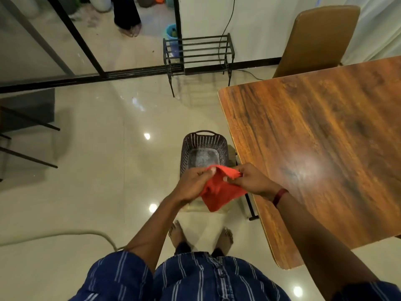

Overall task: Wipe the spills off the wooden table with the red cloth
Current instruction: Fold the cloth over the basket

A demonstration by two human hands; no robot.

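The red cloth (pixel 219 192) hangs between both my hands, held over the floor just left of the wooden table (pixel 321 148). My left hand (pixel 193 184) pinches its upper left edge. My right hand (pixel 251 180) grips its upper right corner, at the table's left edge. The cloth's lower part droops below my hands. The tabletop is glossy brown with a bright light glare near the middle; I cannot make out any spills on it.
A dark perforated plastic basket (pixel 188 148) stands on the tiled floor directly beyond my hands. A tan chair (pixel 319 40) stands at the table's far side. A black metal rack (pixel 198 53) stands by the wall. A hose (pixel 65 234) lies on the floor at the left.
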